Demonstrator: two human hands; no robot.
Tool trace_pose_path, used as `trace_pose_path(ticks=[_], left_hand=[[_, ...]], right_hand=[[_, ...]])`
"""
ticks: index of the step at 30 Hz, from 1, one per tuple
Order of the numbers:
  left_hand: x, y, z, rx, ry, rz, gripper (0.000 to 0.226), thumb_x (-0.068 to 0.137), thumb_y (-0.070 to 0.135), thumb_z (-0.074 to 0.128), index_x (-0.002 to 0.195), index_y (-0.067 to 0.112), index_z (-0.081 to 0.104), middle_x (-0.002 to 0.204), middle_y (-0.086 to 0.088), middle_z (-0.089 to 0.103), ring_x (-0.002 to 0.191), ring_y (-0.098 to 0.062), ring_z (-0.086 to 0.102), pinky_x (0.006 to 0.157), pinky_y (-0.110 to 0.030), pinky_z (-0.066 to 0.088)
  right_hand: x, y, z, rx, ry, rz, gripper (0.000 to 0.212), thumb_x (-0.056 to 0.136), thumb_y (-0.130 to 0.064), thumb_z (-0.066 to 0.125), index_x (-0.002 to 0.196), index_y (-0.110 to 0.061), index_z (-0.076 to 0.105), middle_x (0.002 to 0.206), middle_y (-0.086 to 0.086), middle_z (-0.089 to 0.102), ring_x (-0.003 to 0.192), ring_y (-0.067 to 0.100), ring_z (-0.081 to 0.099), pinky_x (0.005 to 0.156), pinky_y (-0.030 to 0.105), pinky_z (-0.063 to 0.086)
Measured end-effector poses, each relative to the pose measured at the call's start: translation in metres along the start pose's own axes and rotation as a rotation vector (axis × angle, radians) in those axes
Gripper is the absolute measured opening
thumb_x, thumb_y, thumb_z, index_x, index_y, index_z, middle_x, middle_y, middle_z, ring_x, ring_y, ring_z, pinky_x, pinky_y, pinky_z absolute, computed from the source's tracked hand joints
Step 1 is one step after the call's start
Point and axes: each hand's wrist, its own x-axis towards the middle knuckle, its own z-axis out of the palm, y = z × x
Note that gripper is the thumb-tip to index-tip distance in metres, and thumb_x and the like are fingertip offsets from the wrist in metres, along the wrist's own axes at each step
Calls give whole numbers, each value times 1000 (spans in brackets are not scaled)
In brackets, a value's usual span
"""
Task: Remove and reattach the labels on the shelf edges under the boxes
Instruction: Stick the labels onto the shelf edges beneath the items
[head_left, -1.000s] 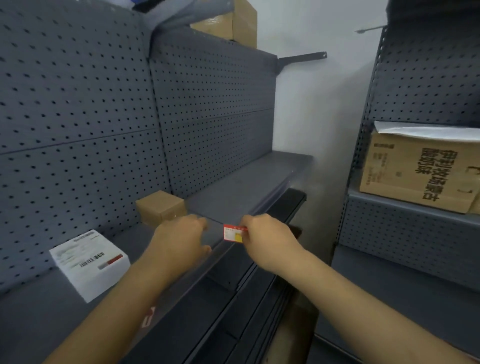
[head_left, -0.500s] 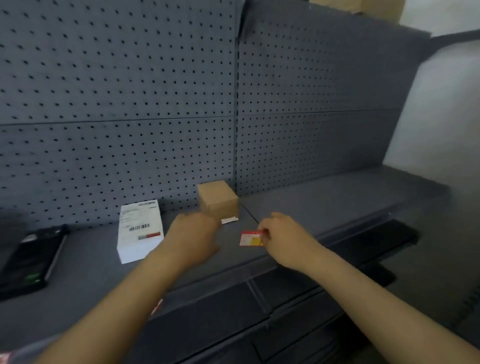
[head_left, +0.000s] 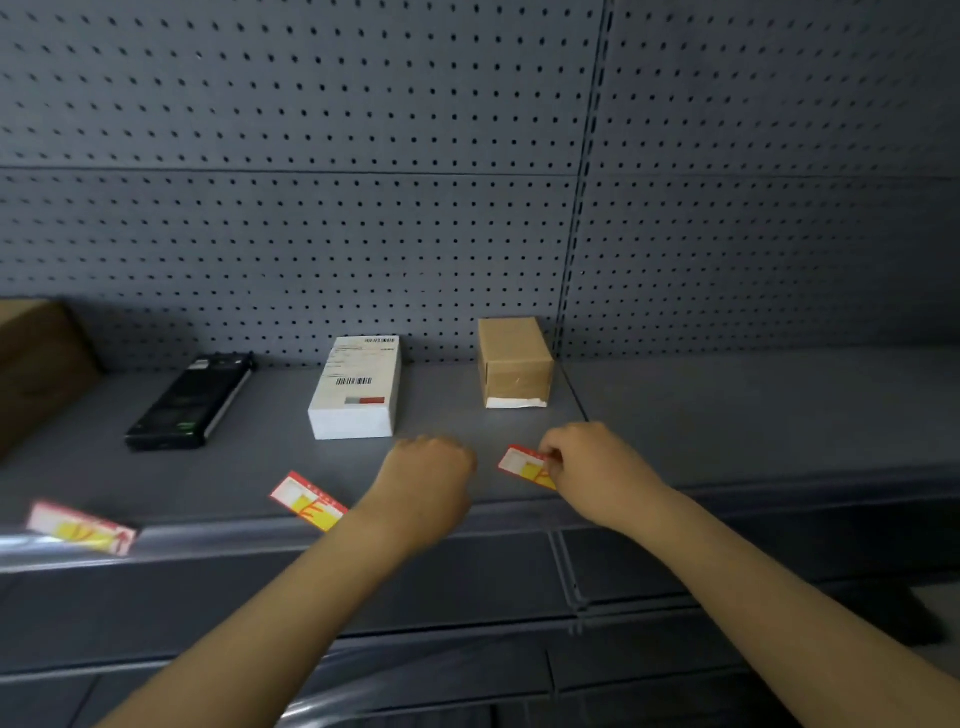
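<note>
Head view looks down on a dark grey shelf backed by a perforated panel. Taking the white box as the landmark: it lies flat near the back of the shelf, its printed barcode face up. To its right, apart from it, stands a small brown cardboard box with a white strip at its base. To its left lies a black handheld device, and further left, at the frame's edge, part of a larger brown carton shows.

The right hand is in front of and to the right of the white box, below the small brown box. Its fingers are pinched on one end of a red, white and yellow label, which sits tilted just above the shelf surface; whether it touches the shelf cannot be told.

The left hand is directly in front of the white box, curled into a loose fist, knuckles up; nothing is visible in it.

A second label lies slanted near the shelf's front edge, in front of and slightly left of the white box, beside the left wrist. A third label sits far to the left, at the front edge, blurred.
</note>
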Motion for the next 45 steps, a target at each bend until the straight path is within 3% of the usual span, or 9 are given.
trace_pose_path(ticks=[3, 6, 16, 34, 40, 45], left_hand=[[-1, 9, 14, -69, -75, 16, 24, 90, 21, 54, 111, 19, 66, 120, -7, 63, 108, -28, 61, 88, -35, 48], [0, 18, 27, -119, -129, 46, 29, 89, 19, 56, 118, 20, 63, 125, -8, 62, 110, -29, 62, 92, -37, 50], [12, 32, 42, -124, -114, 15, 28, 91, 16, 53, 117, 16, 64, 119, -9, 66, 103, -27, 64, 91, -38, 54], [13, 49, 45, 5, -91, -38, 34, 91, 8, 52, 124, 12, 57, 123, -12, 58, 112, -28, 56, 94, -36, 46], [10, 48, 42, -63, -108, -42, 31, 91, 5, 52, 121, 10, 58, 125, -13, 54, 113, -29, 54, 93, -36, 46], [7, 43, 37, -60, -110, -11, 30, 94, 5, 47, 123, 10, 56, 127, -10, 58, 110, -28, 60, 95, -36, 49]], right_hand=[[5, 7, 6, 122, -17, 22, 16, 89, -15, 57, 96, -10, 71, 95, 11, 71, 84, 24, 65, 76, 43, 55], [8, 12, 12, 189, -27, 24, 13, 88, -16, 61, 95, -12, 71, 97, 8, 73, 86, 21, 67, 77, 41, 57], [10, 26, 20, 209, 8, 34, 10, 89, -12, 61, 93, -13, 69, 98, 7, 72, 85, 19, 67, 74, 38, 58], [10, 22, 25, 271, 48, -45, 8, 88, -10, 62, 91, -7, 69, 94, 11, 72, 83, 20, 67, 76, 39, 57], [14, 24, 24, 227, 55, -68, 9, 88, -10, 63, 93, -6, 69, 96, 11, 65, 83, 19, 61, 75, 35, 53], [13, 25, 31, 63, -44, -120, 19, 90, -12, 57, 103, -11, 70, 98, 10, 58, 87, 26, 59, 75, 39, 51]])
